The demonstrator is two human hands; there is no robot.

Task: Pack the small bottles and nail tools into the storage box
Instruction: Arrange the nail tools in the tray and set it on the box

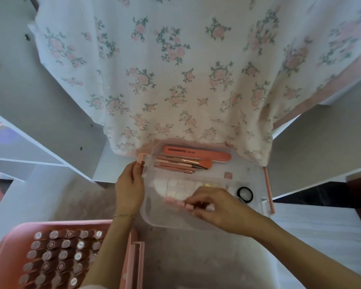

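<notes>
A clear plastic storage box with pink latches lies on the surface below me. Inside at its far end lie a pink nail file and several pink brushes and nail tools. A small black round jar sits at the box's right side. My left hand grips the pink latch on the box's left edge. My right hand reaches into the box and pinches a slim pink tool, which is blurred. A pink box at lower left holds several small bottles standing upright.
A floral cloth hangs over the area behind the clear box. White shelf panels run along the left, and a white ledge lies to the right. A small pink square piece lies inside the clear box.
</notes>
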